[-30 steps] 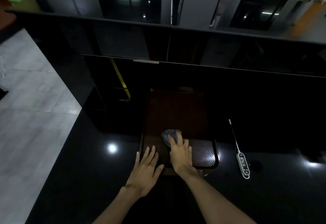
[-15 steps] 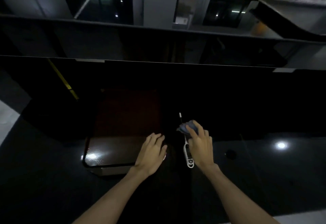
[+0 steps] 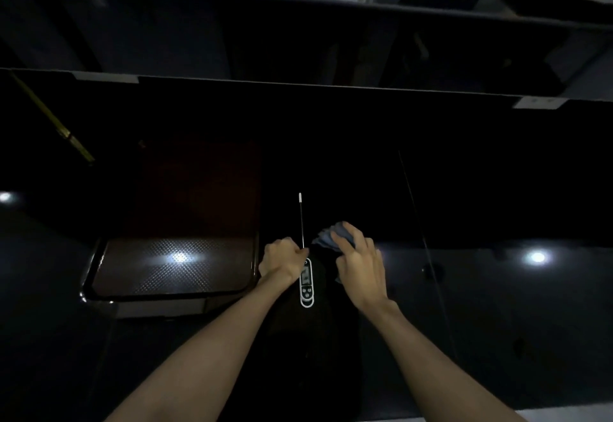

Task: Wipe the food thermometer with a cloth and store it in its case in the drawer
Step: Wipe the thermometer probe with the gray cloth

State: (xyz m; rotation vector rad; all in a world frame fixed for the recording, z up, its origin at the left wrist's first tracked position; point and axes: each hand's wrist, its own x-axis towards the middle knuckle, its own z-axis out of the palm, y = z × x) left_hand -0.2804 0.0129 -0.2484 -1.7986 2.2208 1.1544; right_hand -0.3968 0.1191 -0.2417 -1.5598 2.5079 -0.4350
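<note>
The white food thermometer (image 3: pixel 306 284) lies on the glossy black counter (image 3: pixel 464 305), its thin probe pointing away from me. My left hand (image 3: pixel 282 260) is curled at the top of the thermometer's body, where the probe starts, with fingertips pinching it. Just right of the probe, my right hand (image 3: pixel 360 264) holds a crumpled blue-grey cloth (image 3: pixel 331 235) under its fingers. Cloth and probe stand slightly apart. I see no case.
A dark brown textured tray (image 3: pixel 172 265) sits in an open recess left of my hands. A raised black ledge (image 3: pixel 298 84) runs across the back. A yellow strip (image 3: pixel 63 129) slants at far left. Lamp reflections dot the counter.
My right hand lifted the cloth off the tray and carried it right, next to the thermometer. My left hand left the tray's edge and closed on the thermometer. The view swung right.
</note>
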